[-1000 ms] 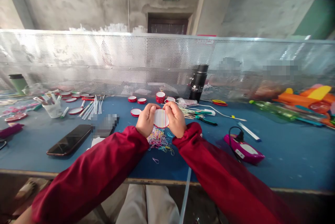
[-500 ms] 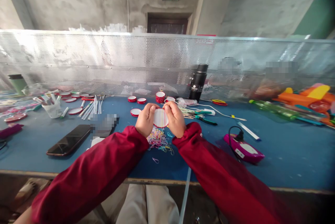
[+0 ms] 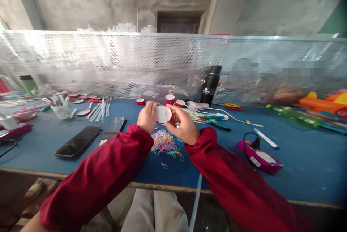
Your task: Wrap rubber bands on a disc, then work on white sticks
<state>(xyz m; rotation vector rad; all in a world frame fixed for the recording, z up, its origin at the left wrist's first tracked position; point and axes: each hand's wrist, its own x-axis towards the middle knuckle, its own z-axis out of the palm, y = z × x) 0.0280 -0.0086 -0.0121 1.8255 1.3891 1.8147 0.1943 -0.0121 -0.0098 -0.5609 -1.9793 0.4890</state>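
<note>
You have lifted the white disc [image 3: 163,114] off centre, left hand [image 3: 147,117] and right hand [image 3: 182,126] both pinching it shut-fingered above the rubber bands [image 3: 164,142] on the bench [image 3: 298,159].

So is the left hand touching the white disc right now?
Touching. The head view shows the left hand closed on the white disc's left edge, with no gap.

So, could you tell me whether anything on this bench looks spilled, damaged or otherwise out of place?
Only the coloured rubber bands look spilled: they lie in a loose heap on the blue table below the left hand and right hand, which hold a white disc, with one stray band nearer the edge.
</note>
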